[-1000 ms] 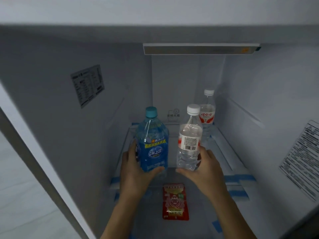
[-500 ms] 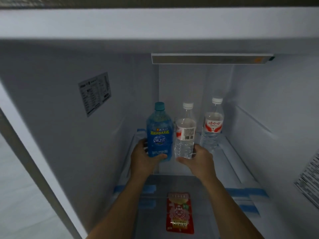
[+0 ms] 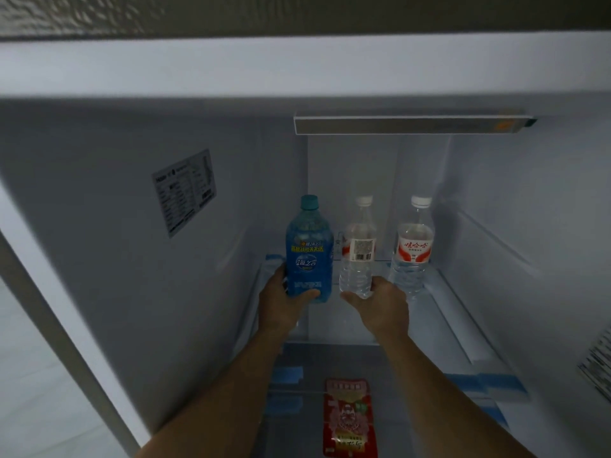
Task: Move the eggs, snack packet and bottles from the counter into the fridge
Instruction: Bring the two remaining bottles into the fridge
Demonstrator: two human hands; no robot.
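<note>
Both arms reach deep into the open fridge. My left hand point(image 3: 281, 299) grips the base of an upright blue bottle point(image 3: 309, 249) with a teal cap, at the back left of the glass shelf point(image 3: 439, 322). My right hand point(image 3: 380, 302) holds the bottom of a clear water bottle point(image 3: 358, 249) with a white cap, just right of the blue one. A second clear bottle point(image 3: 413, 249) with a red label stands free at the back right. A red snack packet point(image 3: 345, 421) lies flat near the shelf's front. No eggs are in view.
The fridge's left wall point(image 3: 132, 259) carries a label sticker point(image 3: 184, 193). A light bar point(image 3: 406, 124) hangs under the ceiling. Strips of blue tape point(image 3: 489, 381) sit along the shelf's front edge. The right wall point(image 3: 529, 226) has a ledge.
Both hands have pushed their bottles further back on the shelf, into a row with the red-labelled bottle. The view has tilted up slightly.
</note>
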